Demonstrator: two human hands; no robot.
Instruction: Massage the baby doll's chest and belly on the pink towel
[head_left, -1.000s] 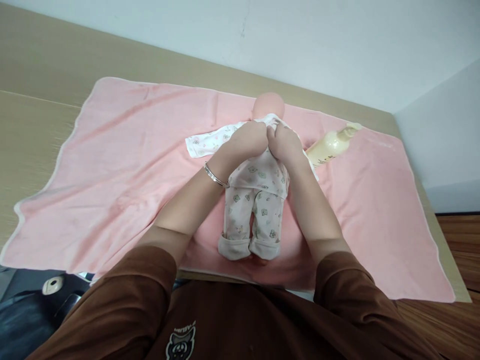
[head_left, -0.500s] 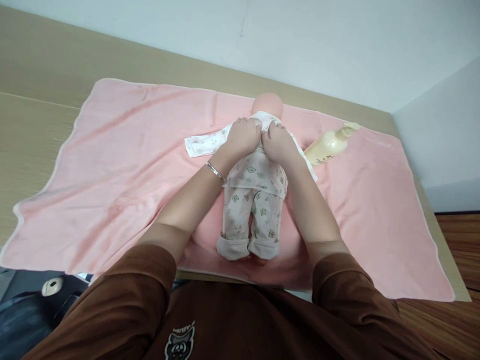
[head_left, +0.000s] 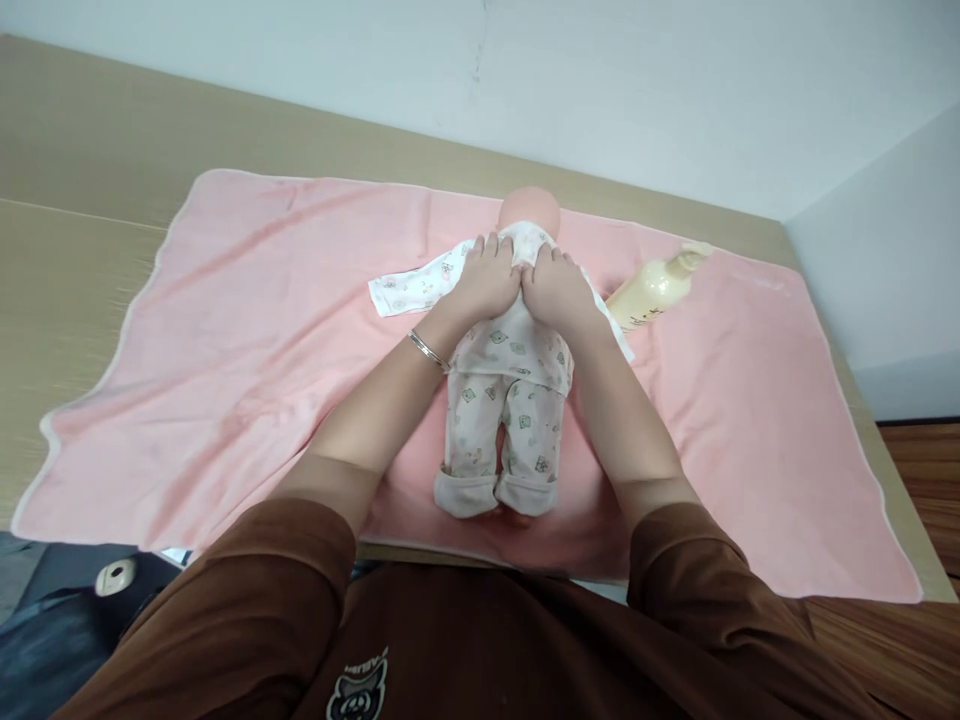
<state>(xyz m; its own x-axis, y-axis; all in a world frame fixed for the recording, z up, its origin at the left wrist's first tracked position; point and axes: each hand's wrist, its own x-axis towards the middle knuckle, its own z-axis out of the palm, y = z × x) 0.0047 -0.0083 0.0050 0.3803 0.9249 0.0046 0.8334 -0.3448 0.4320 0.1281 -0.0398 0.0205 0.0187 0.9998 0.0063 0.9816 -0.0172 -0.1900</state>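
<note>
A baby doll in a white printed top and matching trousers lies lengthwise in front of me, its bald head away from me and no face showing. My left hand rests on the upper part of the top, fingers stretched out towards the doll's shoulder. Beside it, my right hand lies on the other side in the same way, and the thumbs nearly meet in the middle. One long sleeve reaches out to the left. The other sleeve is partly hidden by my right arm.
A pale yellow pump bottle lies at the doll's right. Beneath everything spreads a pink blanket on a wooden table, with a white wall behind. A dark bag is low at the left.
The fingers of both hands have straightened from a curled position and now lie flatter on the doll's top. The view has shifted slightly; doll and bottle stay put.
</note>
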